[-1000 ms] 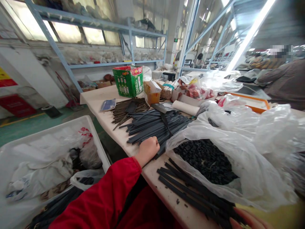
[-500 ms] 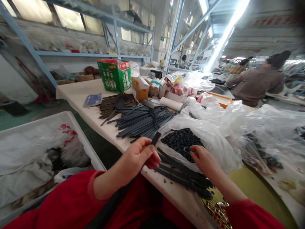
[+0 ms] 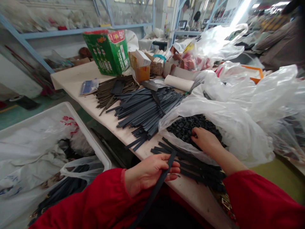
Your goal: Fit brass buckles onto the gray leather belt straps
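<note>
A long flat black strap (image 3: 160, 182) lies across the palm of my left hand (image 3: 152, 171). My thumb holds it there, and its tail hangs down over my lap. My right hand (image 3: 206, 140) reaches into an open clear plastic bag (image 3: 226, 117) full of small black pieces that look like loops (image 3: 183, 127). Its fingers are curled together at the heap, and whatever is between them is hidden. Beside the bag, more black straps (image 3: 197, 170) lie in a bundle near the table edge. A large fanned pile of dark straps (image 3: 145, 109) is behind my left hand.
Brown straps (image 3: 111, 90), a green box (image 3: 107, 54) and a white roll (image 3: 178, 83) stand or lie farther back on the table (image 3: 69, 74). A white bin (image 3: 105, 159) with bags is at my left. At right are more plastic bags (image 3: 274, 92) and a yellow-green tray (image 3: 283, 178).
My view has tilted down and come closer. The left hand has turned palm up, with the strap now lying across its fingers. My right hand has reached further into the black pieces.
</note>
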`<state>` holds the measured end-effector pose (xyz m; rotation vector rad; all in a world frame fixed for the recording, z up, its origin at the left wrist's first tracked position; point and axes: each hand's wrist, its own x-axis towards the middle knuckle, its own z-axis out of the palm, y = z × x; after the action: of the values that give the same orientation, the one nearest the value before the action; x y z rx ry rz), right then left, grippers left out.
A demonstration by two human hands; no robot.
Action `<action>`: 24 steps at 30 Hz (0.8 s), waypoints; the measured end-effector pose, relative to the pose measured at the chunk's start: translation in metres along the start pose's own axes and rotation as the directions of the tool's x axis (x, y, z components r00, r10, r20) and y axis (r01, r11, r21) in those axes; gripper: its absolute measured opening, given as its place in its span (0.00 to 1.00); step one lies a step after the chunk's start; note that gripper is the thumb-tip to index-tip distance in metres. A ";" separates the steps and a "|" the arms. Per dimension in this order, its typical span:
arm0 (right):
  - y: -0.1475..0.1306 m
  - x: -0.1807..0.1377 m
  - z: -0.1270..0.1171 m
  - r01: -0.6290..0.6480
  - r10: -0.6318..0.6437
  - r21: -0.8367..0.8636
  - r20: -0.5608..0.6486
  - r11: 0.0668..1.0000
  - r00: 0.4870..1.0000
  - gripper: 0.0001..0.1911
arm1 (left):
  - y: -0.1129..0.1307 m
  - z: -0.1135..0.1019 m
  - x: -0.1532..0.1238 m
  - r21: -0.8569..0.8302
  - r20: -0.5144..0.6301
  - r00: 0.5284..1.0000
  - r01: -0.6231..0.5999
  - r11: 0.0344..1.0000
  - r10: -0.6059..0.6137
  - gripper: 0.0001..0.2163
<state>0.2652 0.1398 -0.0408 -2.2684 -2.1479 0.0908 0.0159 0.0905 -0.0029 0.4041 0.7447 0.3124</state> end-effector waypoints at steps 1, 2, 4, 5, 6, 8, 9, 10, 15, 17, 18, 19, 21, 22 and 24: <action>0.000 -0.001 -0.004 -0.011 0.011 0.008 -0.012 1.000 1.000 0.04 | 0.000 0.000 0.002 0.010 -0.002 1.000 0.003 1.000 -0.003 0.15; 0.000 -0.004 -0.009 -0.025 0.026 0.022 -0.036 0.999 0.999 0.03 | 0.001 0.000 0.003 0.020 -0.003 1.000 0.003 1.000 -0.003 0.16; -0.003 -0.015 -0.021 -0.043 0.053 0.083 -0.124 0.996 0.991 0.02 | 0.000 0.001 0.003 0.032 -0.001 1.000 -0.002 0.999 0.002 0.16; -0.006 -0.023 -0.027 -0.043 0.067 0.140 -0.173 0.989 0.983 0.02 | 0.000 0.001 0.003 0.031 -0.001 1.000 -0.005 1.000 0.005 0.16; -0.011 -0.033 -0.033 -0.034 0.082 0.219 -0.210 0.975 0.974 0.03 | -0.001 0.001 0.002 0.029 0.001 1.000 -0.006 1.000 0.006 0.16; -0.025 -0.056 -0.040 -0.003 0.106 0.421 -0.222 0.907 0.969 0.06 | -0.004 0.001 0.000 0.025 0.014 1.000 -0.003 1.000 0.002 0.15; -0.033 -0.068 -0.041 0.012 0.107 0.524 -0.196 0.851 0.975 0.07 | -0.006 0.001 -0.001 0.024 0.023 1.000 0.002 1.000 -0.002 0.14; -0.042 -0.079 -0.040 0.020 0.094 0.613 -0.153 0.790 0.984 0.08 | -0.008 0.001 -0.003 0.026 0.032 0.999 0.007 1.000 -0.007 0.14; -0.072 -0.118 -0.022 -0.049 0.039 0.855 0.034 0.516 0.999 0.10 | -0.019 0.003 -0.014 0.043 0.047 0.998 0.033 0.999 -0.035 0.14; -0.078 -0.124 -0.017 -0.110 0.064 0.898 0.092 0.426 0.994 0.10 | -0.023 0.004 -0.020 0.058 0.047 0.998 0.036 0.998 -0.038 0.13; -0.080 -0.127 -0.016 -0.147 0.081 0.915 0.125 0.377 0.989 0.10 | -0.025 0.004 -0.023 0.076 0.045 0.998 0.037 0.996 -0.041 0.13; -0.082 -0.129 -0.015 -0.182 0.098 0.928 0.159 0.324 0.982 0.11 | -0.027 0.004 -0.026 0.103 0.036 0.999 0.035 0.994 -0.038 0.12; -0.086 -0.135 -0.016 -0.237 0.113 0.949 0.217 0.208 0.969 0.12 | -0.030 0.004 -0.031 0.199 0.005 1.000 0.004 0.980 -0.005 0.13; -0.088 -0.137 -0.016 -0.255 0.111 0.956 0.241 0.146 0.964 0.12 | -0.032 0.005 -0.033 0.260 -0.004 1.000 -0.022 0.965 0.024 0.12; -0.091 -0.143 -0.018 -0.282 0.088 0.959 0.279 0.021 0.956 0.13 | -0.035 0.005 -0.036 0.371 -0.001 0.995 -0.090 0.924 0.097 0.11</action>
<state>0.1673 0.0023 -0.0140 -1.4768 -0.9257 1.3464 -0.0011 0.0442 0.0054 0.7979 0.8060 0.2646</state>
